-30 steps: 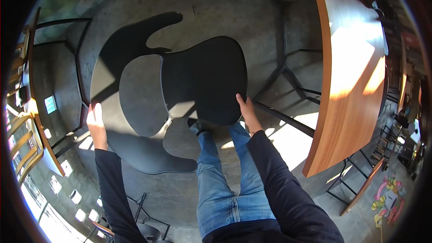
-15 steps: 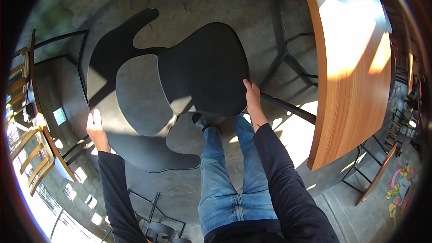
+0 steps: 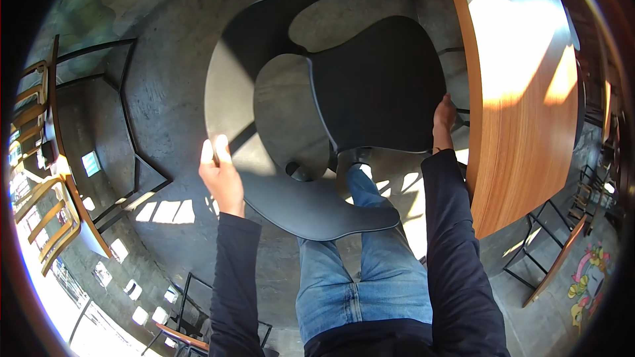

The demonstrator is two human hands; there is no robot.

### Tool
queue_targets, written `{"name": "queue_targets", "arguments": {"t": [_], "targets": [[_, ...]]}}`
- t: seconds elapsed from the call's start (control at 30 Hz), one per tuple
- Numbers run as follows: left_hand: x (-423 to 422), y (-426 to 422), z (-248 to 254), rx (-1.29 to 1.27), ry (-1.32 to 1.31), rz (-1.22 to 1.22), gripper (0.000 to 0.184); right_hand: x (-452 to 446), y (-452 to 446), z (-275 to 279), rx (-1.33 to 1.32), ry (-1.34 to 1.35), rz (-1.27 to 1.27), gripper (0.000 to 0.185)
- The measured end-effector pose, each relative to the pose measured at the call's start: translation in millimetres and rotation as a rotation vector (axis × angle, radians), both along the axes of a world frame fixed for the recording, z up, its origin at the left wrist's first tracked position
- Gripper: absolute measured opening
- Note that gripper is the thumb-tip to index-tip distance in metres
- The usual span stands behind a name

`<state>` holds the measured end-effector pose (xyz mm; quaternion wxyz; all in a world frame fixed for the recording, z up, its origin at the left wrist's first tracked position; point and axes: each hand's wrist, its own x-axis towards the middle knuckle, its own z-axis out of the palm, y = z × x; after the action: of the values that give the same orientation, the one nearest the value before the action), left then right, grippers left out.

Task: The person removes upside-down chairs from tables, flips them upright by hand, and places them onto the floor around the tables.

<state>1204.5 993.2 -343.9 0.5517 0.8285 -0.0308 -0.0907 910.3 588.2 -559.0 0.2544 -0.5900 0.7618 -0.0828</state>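
A black chair with a wide curved backrest and a rounded seat is between my two hands. My left hand is closed on the outer edge of the backrest, thumb and a finger showing on top. At the front edge of the seat, my right hand grips the rim, with its fingers partly out of sight underneath. The seat's front is close to the wooden table on the right, and its edge overlaps the table's legs in view. The chair's own legs are mostly hidden below it.
Another wooden table on a black metal frame stands at the left, with slatted wooden chairs beyond it. A chair is at the lower right. Sunlit patches lie on the grey concrete floor.
The chair has moved to the right with both hands on it, its seat coming closer to the wooden table. More floor shows on the left.
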Motion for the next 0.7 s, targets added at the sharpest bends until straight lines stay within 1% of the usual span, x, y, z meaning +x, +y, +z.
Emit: {"name": "queue_targets", "arguments": {"t": [0.07, 0.1, 0.2, 0.23, 0.3, 0.33, 0.37, 0.4, 0.47, 0.5, 0.6, 0.67, 0.7], "targets": [[-5, -12, 3, 0.050, -0.004, -0.077, 0.025, -11, -2, 1, 0.011, 0.132, -0.100, 0.066], [-8, -19, 1, 0.080, -0.012, -0.067, 0.027, -13, 3, 3, -0.031, 0.168, -0.157, 0.067], [-13, -34, 6, 0.071, 0.016, -0.046, 0.028, -8, 6, 18, 0.007, 0.208, -0.186, 0.070], [-18, -38, 11, 0.059, 0.046, -0.006, 0.028, -14, 1, 6, -0.002, 0.211, -0.205, 0.071], [-20, -42, 4, 0.058, -0.012, -0.017, 0.030, -20, -12, -12, -0.023, 0.215, -0.245, 0.073], [-19, -44, 5, 0.060, -0.043, -0.023, 0.033, -25, -15, -14, 0.006, 0.213, -0.226, 0.073], [-24, -44, 8, 0.064, 0.049, 0.000, 0.035, -28, -17, -17, 0.037, 0.208, -0.203, 0.073], [-23, -48, 7, 0.072, 0.011, -0.013, 0.031, -28, -18, -18, 0.068, 0.204, -0.178, 0.074], [-27, -51, 10, 0.067, 0.072, -0.056, 0.025, -32, -21, -19, 0.050, 0.182, -0.124, 0.079], [-29, -54, 10, 0.037, 0.045, -0.072, 0.021, -36, -23, -21, 0.041, 0.175, -0.099, 0.082], [-30, -57, 13, 0.042, 0.060, -0.106, 0.021, -41, -29, -35, 0.069, 0.234, -0.118, 0.077], [-32, -59, 12, 0.008, 0.059, -0.104, 0.020, -57, -38, -54, 0.032, 0.246, -0.086, 0.075], [-33, -60, 12, -0.010, 0.055, -0.106, 0.019, -53, -39, -54, 0.013, 0.249, -0.069, 0.075]]}}
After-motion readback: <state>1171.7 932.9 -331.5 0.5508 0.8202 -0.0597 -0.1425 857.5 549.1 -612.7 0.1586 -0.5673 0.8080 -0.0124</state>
